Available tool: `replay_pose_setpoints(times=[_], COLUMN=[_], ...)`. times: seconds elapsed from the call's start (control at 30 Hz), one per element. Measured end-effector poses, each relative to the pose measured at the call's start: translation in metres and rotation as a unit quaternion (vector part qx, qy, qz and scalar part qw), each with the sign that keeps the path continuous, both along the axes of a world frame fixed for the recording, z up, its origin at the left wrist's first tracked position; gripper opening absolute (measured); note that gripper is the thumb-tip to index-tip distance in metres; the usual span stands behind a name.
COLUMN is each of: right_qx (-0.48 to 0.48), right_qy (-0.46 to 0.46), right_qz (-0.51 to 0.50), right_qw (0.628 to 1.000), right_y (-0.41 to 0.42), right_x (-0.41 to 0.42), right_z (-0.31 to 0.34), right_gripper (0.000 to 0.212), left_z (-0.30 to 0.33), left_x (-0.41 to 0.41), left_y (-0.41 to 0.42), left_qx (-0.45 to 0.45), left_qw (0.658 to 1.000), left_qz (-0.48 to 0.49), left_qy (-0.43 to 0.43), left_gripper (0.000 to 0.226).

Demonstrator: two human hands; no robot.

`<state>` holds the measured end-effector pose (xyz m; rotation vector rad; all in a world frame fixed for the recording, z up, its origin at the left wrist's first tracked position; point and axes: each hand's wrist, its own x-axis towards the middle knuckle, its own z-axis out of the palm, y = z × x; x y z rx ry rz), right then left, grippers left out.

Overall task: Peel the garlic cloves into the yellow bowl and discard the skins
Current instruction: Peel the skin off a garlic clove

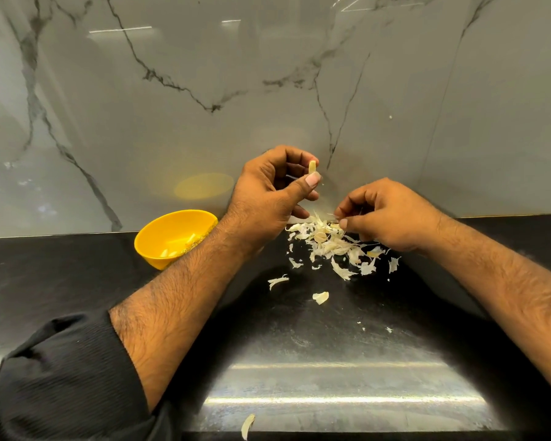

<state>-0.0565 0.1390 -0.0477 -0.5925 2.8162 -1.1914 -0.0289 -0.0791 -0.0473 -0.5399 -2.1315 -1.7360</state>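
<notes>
Up by the marble backsplash (204, 90), my left hand (268, 192) holds one peeled-looking garlic clove (312, 167), pinched between thumb tip and fingertips. The clove's long axis stands about upright, its top poking clear above my thumbnail. The other left fingers curl in toward the palm.

The yellow bowl (159, 230) sits on the black counter (331, 361), to the left of that hand and lower in frame, just beside my left forearm. A few pale cloves already lie inside it. So the coming move, as I judge it, is a short carry left and down, then let go over the rim. Left hand is the nearer one to the bowl by far; right hand is well apart from it.

My right hand (392, 218) is low, touching the skin pile (331, 246). Thumb and forefinger are pressed together on what looks like a thin flake of skin, though it is too small to be sure. The remaining right fingers are folded.

The pile lies between my hands, spread over the counter, with stray flakes nearer me and one curl at the near edge. A rounder piece in the pile's middle may be an unpeeled clove; hard to tell. Skins are not yet discarded.
</notes>
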Motion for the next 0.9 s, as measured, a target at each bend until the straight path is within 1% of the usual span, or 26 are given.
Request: replay_pose_setpoints(times=[0.07, 0.13, 0.2, 0.3, 0.37, 0.47, 0.53, 0.6, 0.67, 0.7, 0.77, 0.83, 0.9], right_qx=[0.015, 0.023, 0.026, -0.006, -0.029, -0.050, -0.048, -0.060, -0.072, -0.077, -0.093, -0.119, -0.139], right_qy=[0.003, 0.010, 0.013, 0.016, 0.024, 0.022, 0.039, 0.056, 0.065, 0.066, 0.065, 0.053, 0.045], right_qz=[0.014, 0.014, -0.009, -0.050, -0.060, -0.038, -0.031, -0.013, 0.013, 0.021, 0.035, 0.046, 0.051], right_qw=[1.000, 1.000, 1.000, 0.999, 0.997, 0.998, 0.998, 0.997, 0.995, 0.995, 0.993, 0.990, 0.988], right_y=[-0.0011, -0.0023, -0.0013, 0.0029, 0.0056, 0.0049, 0.0037, 0.0037, 0.0053, 0.0055, 0.0041, 0.0042, 0.0052], right_x=[0.0029, 0.0049, 0.0040, 0.0025, 0.0032, 0.0045, 0.0044, 0.0046, 0.0054, 0.0053, 0.0076, 0.0075, 0.0070], right_z=[0.0025, 0.0050, 0.0063, 0.0088, 0.0104, 0.0090, 0.0074, 0.0081, 0.0094, 0.0097, 0.0095, 0.0080, 0.0081], right_gripper=[0.007, 0.021, 0.027, 0.024, 0.024, 0.022, 0.027, 0.017, 0.020, 0.017, 0.006, 0.004, 0.006], left_z=[0.0000, -0.0007, -0.0013, -0.0015, -0.0016, -0.0011, -0.0001, 0.0008, 0.0011, 0.0009, 0.0003, -0.0001, -0.0002], left_x=[0.0002, 0.0002, -0.0003, -0.0011, -0.0012, -0.0005, -0.0001, 0.0003, 0.0009, 0.0007, 0.0007, 0.0005, 0.0008], left_y=[-0.0006, -0.0007, -0.0007, -0.0015, -0.0014, -0.0007, -0.0005, -0.0006, -0.0007, -0.0008, -0.0007, -0.0002, 0.0001], left_qx=[-0.006, -0.017, -0.022, -0.022, -0.021, -0.007, 0.003, 0.005, 0.007, 0.006, 0.003, 0.003, 0.002], left_qw=[1.000, 1.000, 1.000, 0.999, 0.999, 0.999, 0.999, 0.999, 0.999, 0.999, 0.999, 0.999, 0.999], left_qz=[-0.004, -0.007, -0.006, -0.002, -0.001, -0.003, -0.004, -0.004, -0.004, -0.004, -0.007, -0.009, -0.011], left_qy=[-0.008, -0.011, -0.015, -0.024, -0.029, -0.039, -0.042, -0.043, -0.045, -0.045, -0.047, -0.048, -0.051], left_gripper=[0.019, 0.020, 0.020, 0.021, 0.021, 0.022, 0.019, 0.015, 0.013, 0.013, 0.014, 0.015, 0.016])
